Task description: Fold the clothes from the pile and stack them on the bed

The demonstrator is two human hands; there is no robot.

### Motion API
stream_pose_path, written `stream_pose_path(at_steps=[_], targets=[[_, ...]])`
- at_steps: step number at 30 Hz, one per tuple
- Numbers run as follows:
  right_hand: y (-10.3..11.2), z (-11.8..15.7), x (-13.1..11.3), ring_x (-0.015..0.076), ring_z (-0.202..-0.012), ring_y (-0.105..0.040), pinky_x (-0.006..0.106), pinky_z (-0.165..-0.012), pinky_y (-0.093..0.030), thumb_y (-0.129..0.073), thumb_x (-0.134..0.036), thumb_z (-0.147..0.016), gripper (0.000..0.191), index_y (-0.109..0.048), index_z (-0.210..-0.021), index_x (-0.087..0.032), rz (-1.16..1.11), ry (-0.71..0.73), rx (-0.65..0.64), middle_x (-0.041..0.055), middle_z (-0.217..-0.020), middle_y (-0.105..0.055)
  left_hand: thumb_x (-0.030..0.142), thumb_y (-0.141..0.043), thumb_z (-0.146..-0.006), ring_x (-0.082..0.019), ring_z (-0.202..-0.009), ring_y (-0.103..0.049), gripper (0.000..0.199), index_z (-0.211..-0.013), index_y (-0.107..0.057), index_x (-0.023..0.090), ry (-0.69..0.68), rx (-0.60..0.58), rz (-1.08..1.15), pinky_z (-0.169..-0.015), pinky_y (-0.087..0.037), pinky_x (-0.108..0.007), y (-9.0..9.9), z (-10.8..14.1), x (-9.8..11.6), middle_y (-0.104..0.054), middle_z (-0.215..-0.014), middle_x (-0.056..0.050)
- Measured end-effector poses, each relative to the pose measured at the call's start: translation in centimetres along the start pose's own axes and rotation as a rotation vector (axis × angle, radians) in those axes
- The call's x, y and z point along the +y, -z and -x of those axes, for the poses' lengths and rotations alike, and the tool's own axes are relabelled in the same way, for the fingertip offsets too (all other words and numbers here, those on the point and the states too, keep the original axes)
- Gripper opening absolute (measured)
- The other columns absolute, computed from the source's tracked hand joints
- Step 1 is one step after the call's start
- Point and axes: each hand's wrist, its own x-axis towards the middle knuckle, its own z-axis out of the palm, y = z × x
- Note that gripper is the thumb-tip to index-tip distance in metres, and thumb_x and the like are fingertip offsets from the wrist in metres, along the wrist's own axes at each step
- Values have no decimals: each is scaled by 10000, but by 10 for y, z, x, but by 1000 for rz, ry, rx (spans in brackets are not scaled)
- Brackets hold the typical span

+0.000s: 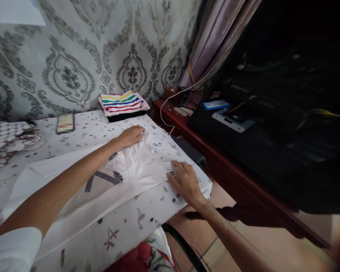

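A white shirt (136, 166) with dark striped trim at its collar lies spread on a patterned white cloth, with creases between my two hands. My left hand (132, 136) is at the shirt's far edge, fingers closed on the fabric, though its thumb is hidden. At the near right end, my right hand (187, 182) pinches a part of the shirt with a short strip of dark trim. My left forearm crosses over the shirt and hides some of it.
Folded clothes (124, 104) with a colourful striped piece on top sit at the back. A small blurred box (65, 123) and a dotted cloth (11, 141) lie at left. To the right stands a dark red wooden table (212, 151) with a white cable (163, 109) and a large black object.
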Motion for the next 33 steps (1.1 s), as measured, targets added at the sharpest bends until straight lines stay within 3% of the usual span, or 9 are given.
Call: stream_pose_path(at_steps=[5, 8, 10, 13, 15, 17, 22, 27, 33], targets=[[1, 5, 3, 346, -1094, -544, 542, -956, -460, -489, -352, -951, 433, -537, -1348, -186, -100, -39, 10, 159, -1205, -617, 355, -403, -998, -320, -1418, -411, 503, -1431, -432, 99, 40, -30, -69, -1168, -299, -475, -25, -5, 0, -421, -1556, -200], [8, 6, 11, 307, -1159, -548, 516, -1019, -445, -451, -349, -985, 346, -568, -1284, -219, -311, -19, 43, 138, -1221, -609, 308, -371, -1010, -299, -1313, -510, 436, -1392, -470, 125, 1, 95, -53, -1094, -381, -459, -22, 2, 11, -515, -1464, -181], [14, 6, 16, 282, -1208, -540, 496, -1052, -433, -422, -339, -1005, 276, -629, -1160, -243, -409, 11, 21, 123, -1251, -588, 288, -376, -1011, -270, -1174, -580, 337, -1257, -573, 169, -102, 124, -13, -1008, -439, -438, -20, 12, 30, -633, -1280, -130], [19, 7, 21, 293, -1270, -503, 513, -1076, -417, -492, -326, -970, 229, -658, -1103, -240, -422, 52, -79, 129, -1304, -549, 288, -417, -1012, -225, -999, -595, 255, -1024, -657, 204, -351, -90, 50, -900, -463, -377, -25, 31, 67, -672, -1014, -60], [20, 7, 22, 311, -1310, -465, 529, -1090, -405, -563, -297, -914, 240, -651, -1129, -235, -389, 70, -146, 135, -1325, -532, 261, -461, -1000, -209, -967, -578, 212, -995, -666, 205, -473, -230, 35, -882, -448, -345, -33, 41, 88, -646, -983, -52], [20, 6, 22, 323, -1336, -438, 540, -1098, -397, -595, -276, -880, 240, -651, -1109, -233, -358, 80, -189, 138, -1344, -521, 229, -495, -985, -205, -961, -559, 163, -993, -656, 200, -505, -261, -8, -886, -432, -335, -42, 47, 100, -620, -996, -55], [20, 1, 19, 308, -1266, -489, 522, -1055, -433, -524, -293, -943, 140, -633, -899, -217, -324, 52, -183, 142, -1295, -554, 198, -469, -995, -216, -959, -521, 160, -894, -591, 182, -431, -168, -27, -865, -435, -342, -55, 48, 102, -590, -973, -59], [15, -3, 15, 289, -1160, -541, 501, -1015, -456, -512, -250, -947, 131, -591, -846, -220, -266, 17, -102, 134, -1188, -607, 163, -443, -1001, -225, -931, -522, 171, -891, -573, 172, -351, -75, -122, -828, -451, -356, -65, 51, 105, -595, -964, -68], [8, -5, 14, 294, -1095, -567, 497, -963, -483, -573, -255, -902, 125, -572, -781, -227, -267, 17, -26, 123, -1134, -630, 165, -415, -1016, -248, -1015, -567, 201, -1051, -612, 146, -422, 9, -259, -897, -462, -406, -63, 77, 111, -637, -1071, -103]])
